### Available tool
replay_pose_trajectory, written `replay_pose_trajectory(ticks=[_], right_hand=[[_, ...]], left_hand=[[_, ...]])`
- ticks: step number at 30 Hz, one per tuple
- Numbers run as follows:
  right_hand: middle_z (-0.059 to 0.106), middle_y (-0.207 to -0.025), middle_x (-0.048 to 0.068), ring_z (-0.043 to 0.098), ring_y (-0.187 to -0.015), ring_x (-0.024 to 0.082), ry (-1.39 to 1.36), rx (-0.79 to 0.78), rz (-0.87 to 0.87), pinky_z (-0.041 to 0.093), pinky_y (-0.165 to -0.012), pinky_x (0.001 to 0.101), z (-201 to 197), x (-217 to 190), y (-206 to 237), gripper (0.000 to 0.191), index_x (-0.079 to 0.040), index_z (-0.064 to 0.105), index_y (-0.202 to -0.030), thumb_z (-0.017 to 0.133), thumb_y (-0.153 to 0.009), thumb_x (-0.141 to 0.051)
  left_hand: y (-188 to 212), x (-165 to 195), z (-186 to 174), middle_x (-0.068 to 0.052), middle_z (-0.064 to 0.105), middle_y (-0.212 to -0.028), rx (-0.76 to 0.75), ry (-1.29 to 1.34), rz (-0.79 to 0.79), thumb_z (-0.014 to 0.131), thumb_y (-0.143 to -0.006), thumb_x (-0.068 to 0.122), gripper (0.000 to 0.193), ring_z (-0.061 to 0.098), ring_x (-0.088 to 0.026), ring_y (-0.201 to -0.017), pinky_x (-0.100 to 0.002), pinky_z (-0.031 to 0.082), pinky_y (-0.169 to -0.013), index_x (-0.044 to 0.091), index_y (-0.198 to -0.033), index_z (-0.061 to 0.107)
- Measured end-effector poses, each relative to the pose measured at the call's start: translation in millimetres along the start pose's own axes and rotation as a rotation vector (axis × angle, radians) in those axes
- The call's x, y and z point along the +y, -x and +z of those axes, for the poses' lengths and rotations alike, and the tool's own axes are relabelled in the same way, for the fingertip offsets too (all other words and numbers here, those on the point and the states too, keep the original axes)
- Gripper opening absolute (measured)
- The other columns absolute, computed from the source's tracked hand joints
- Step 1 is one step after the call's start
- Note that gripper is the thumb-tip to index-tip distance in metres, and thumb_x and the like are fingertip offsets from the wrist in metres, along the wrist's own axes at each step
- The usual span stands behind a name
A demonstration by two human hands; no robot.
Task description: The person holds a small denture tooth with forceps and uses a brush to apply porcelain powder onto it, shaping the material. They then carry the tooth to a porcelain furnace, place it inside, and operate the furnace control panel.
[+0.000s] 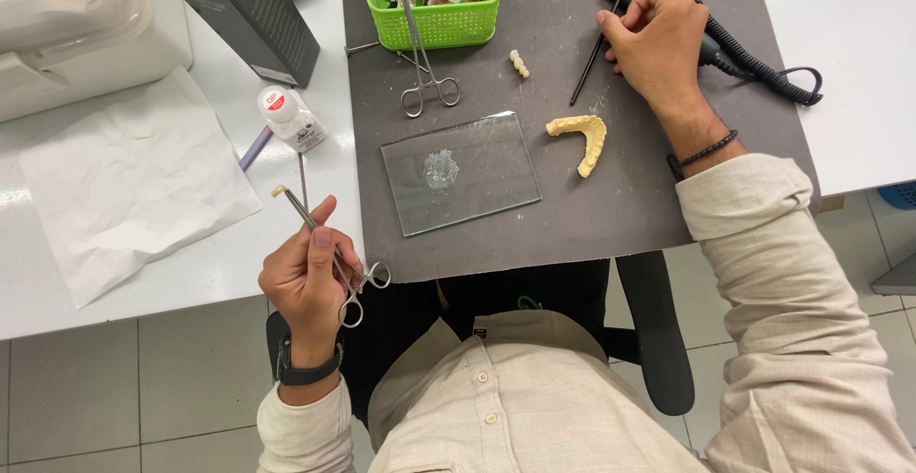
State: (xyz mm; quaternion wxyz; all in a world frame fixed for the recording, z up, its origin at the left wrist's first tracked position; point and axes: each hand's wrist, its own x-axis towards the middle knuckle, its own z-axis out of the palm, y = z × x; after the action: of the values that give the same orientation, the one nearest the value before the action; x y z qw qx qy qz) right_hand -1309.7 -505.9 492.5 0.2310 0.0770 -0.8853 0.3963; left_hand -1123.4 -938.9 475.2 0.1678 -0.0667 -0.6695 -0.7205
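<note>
The white table (191, 273) carries a dark grey rectangular work mat (611, 196) that lies between the two hands and under the right one. To the left of the left hand lies a crumpled sheet of white paper (124, 187). Up beyond the left hand, at the mat's far edge, sits a bright green plastic basket (434, 22) with a spare pair of steel locking forceps (425, 63) leaning out of it. Between the hands, nearer the left, a clear rectangular glass slab (461, 172) lies flat on the mat with a small whitish smear on it. Just below the right hand rests a pale yellow horseshoe-shaped plaster dental cast (582, 137). A small white bottle with a red-marked cap (291, 118) lies above the left hand.

The left hand (307, 282) is closed around slim steel forceps with ring handles (324, 244), thumb pressed along the shaft, held off the table's near edge; the tips pinch a tiny cream tooth piece (278, 189) above the hand. The right hand (658, 39) is curled on the mat over a black corded handpiece (711, 51), its fingertips pinching a thin dark instrument (599, 43). A short row of cream teeth (519, 63) lies left of the right hand.
</note>
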Motion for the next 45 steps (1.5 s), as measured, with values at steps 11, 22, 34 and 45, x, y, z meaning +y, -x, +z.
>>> replay_pose_trajectory(ticks=[11, 22, 34, 45], right_hand=[[0.068, -0.072, 0.006, 0.074, -0.066, 0.012, 0.034, 0.024, -0.048, 0.056, -0.051, 0.0216, 3, -10, -6, 0.039, -0.005, 0.053, -0.083, 0.085, -0.105, -0.008], [0.071, -0.085, 0.005, 0.075, -0.082, 0.010, 0.017, 0.090, -0.181, 0.057, -0.071, 0.0219, 6, -29, -8, 0.027, -0.001, 0.057, -0.091, 0.084, -0.093, 0.001], [0.076, -0.099, 0.010, 0.075, -0.094, 0.022, 0.152, -0.341, -0.580, 0.060, -0.081, 0.0289, -29, -95, -7, 0.019, -0.003, 0.076, -0.109, 0.083, -0.092, 0.002], [0.075, -0.103, 0.009, 0.071, -0.096, 0.023, 0.153, -0.375, -0.552, 0.059, -0.084, 0.0328, 3, -82, -26, 0.023, -0.005, 0.077, -0.109, 0.083, -0.088, 0.001]], left_hand=[[-5, -8, -1, -0.007, 0.067, -0.069, -0.007, -0.007, 0.024, 0.057, -0.110, 0.017, 0.033, 0.055, -0.007, -0.047, -0.022, 0.046, -0.044, -0.011, -0.125, 0.066], [-6, 6, -1, -0.007, 0.065, -0.069, 0.008, -0.009, -0.015, 0.057, -0.110, 0.018, 0.035, 0.053, -0.007, -0.047, -0.022, 0.044, -0.044, -0.012, -0.126, 0.065], [-9, 21, -6, -0.007, 0.065, -0.068, -0.010, -0.012, -0.047, 0.054, -0.111, 0.014, 0.031, 0.052, -0.007, -0.047, -0.023, 0.050, -0.055, -0.009, -0.100, 0.072], [-15, 20, -14, -0.007, 0.066, -0.070, -0.008, -0.001, -0.050, 0.055, -0.110, 0.013, 0.030, 0.052, -0.006, -0.047, -0.022, 0.046, -0.049, -0.012, -0.123, 0.067]])
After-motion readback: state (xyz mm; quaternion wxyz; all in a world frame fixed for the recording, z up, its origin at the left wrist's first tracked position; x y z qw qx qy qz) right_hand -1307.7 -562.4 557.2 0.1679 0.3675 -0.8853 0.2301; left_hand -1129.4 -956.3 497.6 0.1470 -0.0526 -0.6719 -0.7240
